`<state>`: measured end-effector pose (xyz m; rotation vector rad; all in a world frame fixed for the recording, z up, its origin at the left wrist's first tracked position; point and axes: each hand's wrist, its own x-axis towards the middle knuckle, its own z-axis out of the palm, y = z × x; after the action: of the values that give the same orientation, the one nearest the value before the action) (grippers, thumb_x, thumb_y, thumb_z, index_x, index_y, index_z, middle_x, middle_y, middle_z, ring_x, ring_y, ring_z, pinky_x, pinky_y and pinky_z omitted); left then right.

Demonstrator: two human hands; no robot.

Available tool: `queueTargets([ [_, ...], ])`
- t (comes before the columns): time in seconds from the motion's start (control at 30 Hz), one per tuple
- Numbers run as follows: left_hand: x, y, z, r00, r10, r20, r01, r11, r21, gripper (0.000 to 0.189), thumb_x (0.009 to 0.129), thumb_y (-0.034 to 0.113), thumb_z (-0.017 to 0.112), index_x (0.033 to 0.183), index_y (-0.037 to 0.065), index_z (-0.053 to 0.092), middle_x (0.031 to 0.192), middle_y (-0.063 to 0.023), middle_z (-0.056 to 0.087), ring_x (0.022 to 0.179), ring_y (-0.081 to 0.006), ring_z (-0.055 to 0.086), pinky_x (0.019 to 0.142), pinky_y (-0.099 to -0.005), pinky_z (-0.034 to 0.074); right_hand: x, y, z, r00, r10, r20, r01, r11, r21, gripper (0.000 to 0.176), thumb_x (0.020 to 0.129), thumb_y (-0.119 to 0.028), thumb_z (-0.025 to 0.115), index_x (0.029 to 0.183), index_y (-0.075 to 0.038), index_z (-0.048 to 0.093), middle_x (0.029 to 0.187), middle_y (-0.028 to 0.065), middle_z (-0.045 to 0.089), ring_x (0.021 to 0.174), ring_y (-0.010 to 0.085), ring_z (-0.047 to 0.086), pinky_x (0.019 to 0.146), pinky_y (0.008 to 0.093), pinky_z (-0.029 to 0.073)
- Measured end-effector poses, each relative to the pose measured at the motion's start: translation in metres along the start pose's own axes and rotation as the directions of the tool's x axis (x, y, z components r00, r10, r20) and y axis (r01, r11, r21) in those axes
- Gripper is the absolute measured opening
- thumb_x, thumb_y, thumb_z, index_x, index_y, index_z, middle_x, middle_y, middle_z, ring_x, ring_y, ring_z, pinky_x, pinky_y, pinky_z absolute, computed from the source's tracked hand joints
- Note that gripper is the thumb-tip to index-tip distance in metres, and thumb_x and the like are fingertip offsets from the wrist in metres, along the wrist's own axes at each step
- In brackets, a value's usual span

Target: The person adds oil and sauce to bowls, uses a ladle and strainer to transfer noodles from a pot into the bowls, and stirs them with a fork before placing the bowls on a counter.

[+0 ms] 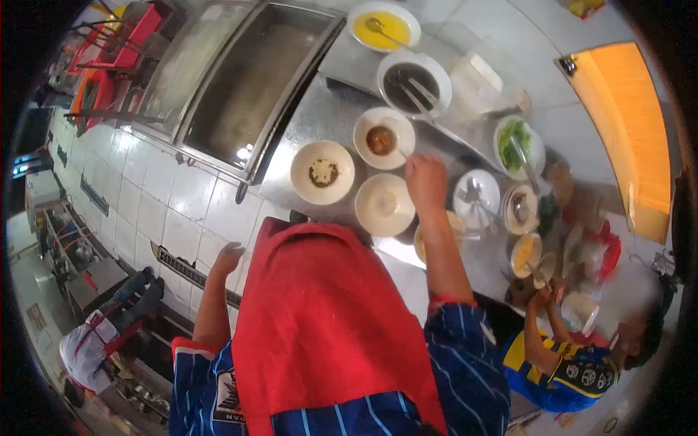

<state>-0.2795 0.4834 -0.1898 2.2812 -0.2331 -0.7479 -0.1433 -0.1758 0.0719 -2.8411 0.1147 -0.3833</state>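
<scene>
My right hand is closed over the counter on a spoon, whose thin handle reaches into a white bowl of brown sauce. Left of that bowl stands another bowl with dark sauce and pale chopped bits. A third bowl, with a little pale stuff at its bottom, is just left of my wrist. My forearm partly hides a further bowl. My left hand hangs low beside my red apron, its fingers loosely apart with nothing in them.
A steaming metal vat adjoins the counter. Bowls of yellow liquid, dark liquid and chopped greens line the back. A co-worker works at right with hands near small bowls; another person is far left.
</scene>
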Motion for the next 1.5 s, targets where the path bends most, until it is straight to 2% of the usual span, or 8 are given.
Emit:
queueTargets([
  [0.17, -0.019, -0.003, -0.01, 0.982, -0.186, 0.018, 0.179, 0.965, 0.19, 0.033, 0.095, 0.022, 0.058, 0.12, 0.001, 0.058, 0.093, -0.0094, 0.07, 0.071, -0.0174, 0.063, 0.069, -0.0312, 0.053, 0.05, 0.013, -0.128, 0.937, 0.275, -0.214, -0.237, 0.954, 0.184, 0.012, 0.086, -0.016, 0.061, 0.084, -0.008, 0.069, 0.083, 0.0118, 0.068, 0.08, 0.0339, 0.062, 0.075, 0.0436, 0.048],
  [0.4, -0.029, 0.03, -0.003, 0.945, -0.324, 0.053, 0.317, 0.942, 0.11, 0.025, 0.093, 0.022, 0.057, 0.111, 0.008, 0.068, 0.116, -0.0199, 0.064, 0.108, -0.0337, 0.062, 0.09, -0.0411, 0.052, 0.195, 0.159, -0.098, 0.995, 0.044, -0.092, -0.092, 0.779, -0.62, 0.016, 0.085, -0.026, 0.062, 0.086, -0.014, 0.073, 0.089, 0.012, 0.07, 0.084, 0.0321, 0.065, 0.075, 0.0431, 0.048],
  [0.67, -0.048, 0.096, 0.009, 0.8, -0.595, -0.08, 0.564, 0.79, -0.243, 0.04, 0.09, 0.022, 0.062, 0.122, -0.002, 0.058, 0.078, -0.0106, 0.067, 0.07, -0.0178, 0.06, 0.066, -0.0332, 0.049, 0.234, 0.168, -0.108, 0.875, 0.252, 0.412, -0.309, 0.948, 0.077, 0.024, 0.079, -0.023, 0.066, 0.087, -0.002, 0.073, 0.085, 0.0098, 0.071, 0.081, 0.0193, 0.065, 0.073, 0.0336, 0.05],
  [1.0, -0.093, 0.034, 0.025, 0.818, -0.571, 0.074, 0.574, 0.801, -0.168, 0.042, 0.091, 0.028, 0.063, 0.12, -0.002, 0.06, 0.081, -0.0121, 0.068, 0.068, -0.0181, 0.061, 0.063, -0.0343, 0.049, 0.139, 0.122, -0.166, 0.884, 0.459, 0.084, -0.304, 0.43, 0.85, 0.02, 0.084, -0.015, 0.069, 0.098, -0.002, 0.072, 0.071, -0.0046, 0.055, 0.064, 0.0052, 0.041, 0.059, 0.0203, 0.034],
  [1.13, -0.087, -0.006, 0.017, 0.977, -0.211, -0.04, 0.213, 0.936, 0.278, 0.042, 0.091, 0.029, 0.063, 0.119, -0.002, 0.061, 0.097, -0.0211, 0.07, 0.089, -0.0278, 0.067, 0.078, -0.0365, 0.051, 0.065, 0.019, -0.115, 0.725, 0.666, 0.174, -0.609, 0.503, 0.613, 0.012, 0.087, -0.017, 0.069, 0.095, -0.008, 0.073, 0.077, -0.0016, 0.066, 0.069, 0.006, 0.055, 0.065, 0.0214, 0.044],
  [1.17, -0.069, 0.053, 0.002, 0.755, -0.655, -0.02, 0.645, 0.748, -0.155, 0.042, 0.091, 0.03, 0.063, 0.118, -0.002, 0.061, 0.103, -0.0226, 0.069, 0.097, -0.0292, 0.066, 0.084, -0.0357, 0.05, 0.038, 0.023, -0.052, 0.885, 0.457, -0.086, -0.348, 0.775, 0.528, 0.01, 0.086, -0.016, 0.068, 0.092, -0.008, 0.072, 0.077, 0.0037, 0.069, 0.072, 0.0146, 0.062, 0.069, 0.0304, 0.049],
  [1.23, -0.061, 0.059, -0.007, 0.773, -0.634, -0.013, 0.62, 0.76, -0.194, 0.042, 0.091, 0.03, 0.064, 0.118, -0.002, 0.061, 0.102, -0.0217, 0.069, 0.096, -0.0273, 0.066, 0.084, -0.035, 0.051, -0.001, -0.005, 0.001, 0.988, 0.151, -0.032, -0.152, 0.988, -0.024, 0.011, 0.085, -0.014, 0.067, 0.09, -0.005, 0.07, 0.086, 0.0137, 0.068, 0.084, 0.0309, 0.064, 0.074, 0.0403, 0.05],
  [1.5, -0.025, 0.067, -0.012, 0.81, -0.586, -0.004, 0.57, 0.79, -0.225, 0.04, 0.089, 0.027, 0.064, 0.121, 0.003, 0.059, 0.082, -0.0091, 0.066, 0.075, -0.0168, 0.061, 0.071, -0.0327, 0.05, 0.06, 0.01, -0.119, 0.832, 0.286, -0.475, -0.154, 0.942, 0.297, 0.008, 0.086, -0.011, 0.063, 0.087, -0.005, 0.068, 0.081, 0.0128, 0.065, 0.082, 0.0345, 0.06, 0.072, 0.0428, 0.046],
])
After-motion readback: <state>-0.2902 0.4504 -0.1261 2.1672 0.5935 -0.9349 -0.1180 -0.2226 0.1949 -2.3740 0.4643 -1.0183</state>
